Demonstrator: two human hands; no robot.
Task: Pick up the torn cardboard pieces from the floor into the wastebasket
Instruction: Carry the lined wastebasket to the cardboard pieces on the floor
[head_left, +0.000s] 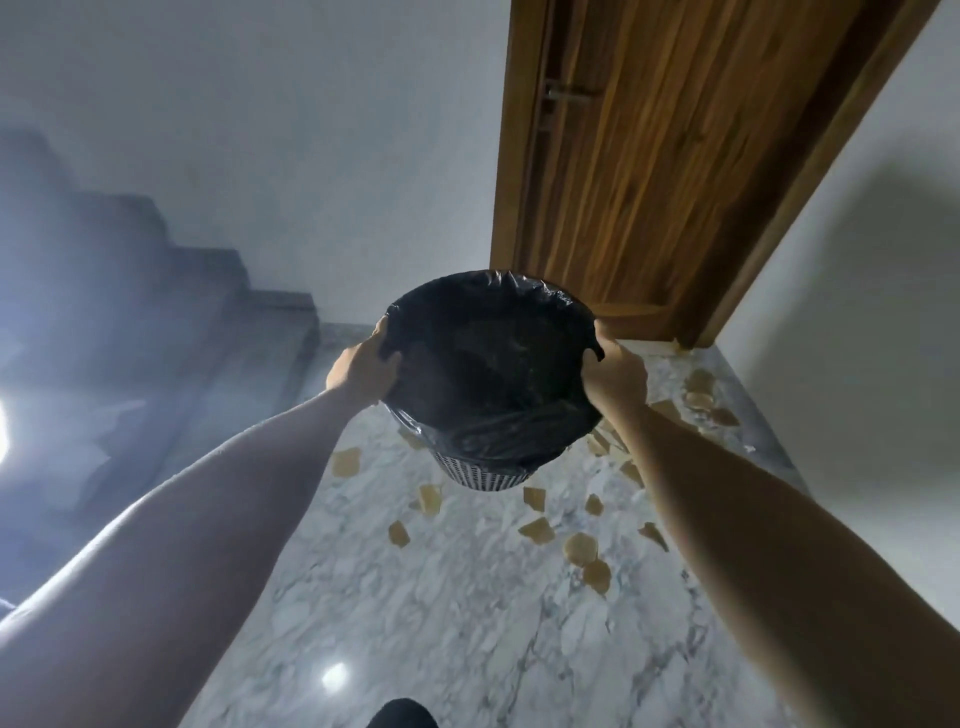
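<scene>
Gripping opposite sides of the wastebasket (488, 379) rim: left hand (361, 371) curled shut over the near-left edge, right hand (615, 374) closed on the right edge. Holding it out in the air above the marble floor (441, 597), black liner (467, 436) folded over the rim, white mesh wall showing below. Probably positioning step, no collecting begun. Next: setting it down amid the torn cardboard pieces (582, 548), freeing a hand. Pieces tan, ragged, flat, lying scattered toward the wooden door (649, 156).
</scene>
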